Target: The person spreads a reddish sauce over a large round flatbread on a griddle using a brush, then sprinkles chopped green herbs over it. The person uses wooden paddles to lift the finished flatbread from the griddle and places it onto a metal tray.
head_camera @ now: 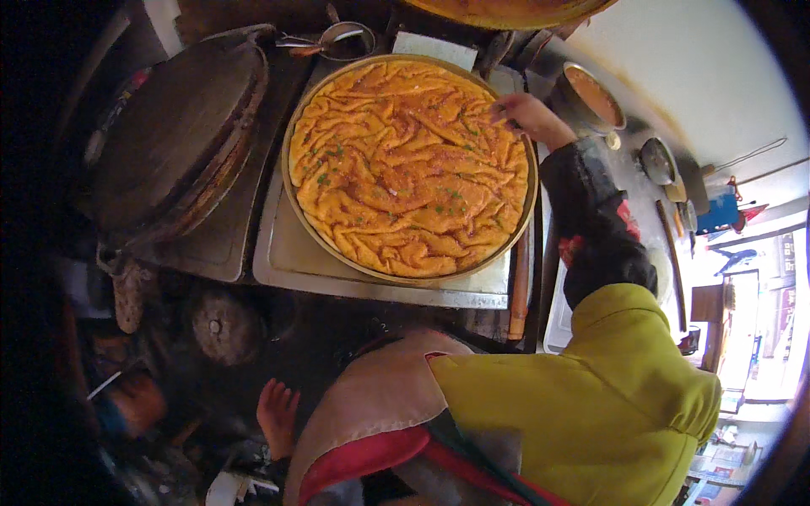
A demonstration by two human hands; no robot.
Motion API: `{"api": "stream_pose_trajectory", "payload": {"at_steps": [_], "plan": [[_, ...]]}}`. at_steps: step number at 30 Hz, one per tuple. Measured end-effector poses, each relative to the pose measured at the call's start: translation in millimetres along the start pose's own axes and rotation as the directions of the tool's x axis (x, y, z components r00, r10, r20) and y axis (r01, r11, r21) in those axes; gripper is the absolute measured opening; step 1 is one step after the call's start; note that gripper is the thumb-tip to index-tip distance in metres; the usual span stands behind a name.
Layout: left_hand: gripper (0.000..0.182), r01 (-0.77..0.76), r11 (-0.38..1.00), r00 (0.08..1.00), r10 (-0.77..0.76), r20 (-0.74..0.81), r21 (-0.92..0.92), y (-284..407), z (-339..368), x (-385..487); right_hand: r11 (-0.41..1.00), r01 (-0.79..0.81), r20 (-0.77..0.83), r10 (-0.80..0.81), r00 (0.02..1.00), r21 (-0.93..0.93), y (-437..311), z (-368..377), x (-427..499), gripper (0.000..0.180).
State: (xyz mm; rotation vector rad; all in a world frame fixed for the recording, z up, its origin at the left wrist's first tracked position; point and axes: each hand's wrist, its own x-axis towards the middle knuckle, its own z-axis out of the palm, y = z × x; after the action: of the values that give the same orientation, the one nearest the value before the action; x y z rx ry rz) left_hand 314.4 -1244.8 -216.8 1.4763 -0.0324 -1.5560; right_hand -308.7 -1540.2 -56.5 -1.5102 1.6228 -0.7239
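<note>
A large round pan [533,209] holds a golden-brown, deeply wrinkled pie or flatbread [411,158], with small bits of chopped greens scattered on its surface. My right hand [528,119] is over the pan's upper right edge, its fingers bent down towards the wrinkled crust. Whether anything is between those fingertips, or whether they touch the crust, cannot be seen. Low at the left, away from the pan, my left hand [277,411] hangs beside the apron [373,392], fingers somewhat apart and nothing visible in it.
The pan rests on a metal-topped stove [380,288]. A dark, heavy round griddle or lid [177,139] leans at the left. Beyond the pan lies a small strainer [347,41]. To the right are a pot of reddish-orange contents [595,98], a metal bowl [658,161] and a long wooden rod [672,265].
</note>
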Motion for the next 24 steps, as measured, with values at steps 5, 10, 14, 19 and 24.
{"api": "stream_pose_trajectory", "payload": {"at_steps": [5, 10, 14, 19, 24], "plan": [[0.027, 0.018, 0.999, 1.000, -0.018, 0.002, -0.038, -5.5, 1.3, -0.4, 0.972, -0.197, 0.317, 0.229, 0.920, -0.130, -9.1, 11.7, 4.1, 0.015], [0.023, 0.013, 0.999, 0.999, -0.011, -0.053, 0.034, -5.5, 13.0, -19.4, 0.750, 0.565, 0.163, -0.545, 0.823, -0.343, -27.7, -0.7, 96.5, 0.017], [0.023, -0.044, 0.997, 0.995, 0.049, -0.081, 0.062, -6.6, 14.1, -36.9, 0.902, 0.425, -0.015, -0.425, 0.905, 0.079, -5.1, -36.8, 174.6, 0.012], [0.023, -0.011, 1.000, 0.991, 0.007, -0.135, -0.027, -21.5, -6.3, -48.5, 0.082, 0.883, 0.419, -0.858, 0.299, -0.462, 13.0, -53.9, 157.0, 0.019], [0.025, 0.007, 0.993, 0.993, -0.020, -0.117, -0.116, -30.1, -7.9, -47.5, 0.877, 0.436, 0.331, -0.358, 0.873, -0.202, -19.0, 21.6, 104.7, 0.024]]}}
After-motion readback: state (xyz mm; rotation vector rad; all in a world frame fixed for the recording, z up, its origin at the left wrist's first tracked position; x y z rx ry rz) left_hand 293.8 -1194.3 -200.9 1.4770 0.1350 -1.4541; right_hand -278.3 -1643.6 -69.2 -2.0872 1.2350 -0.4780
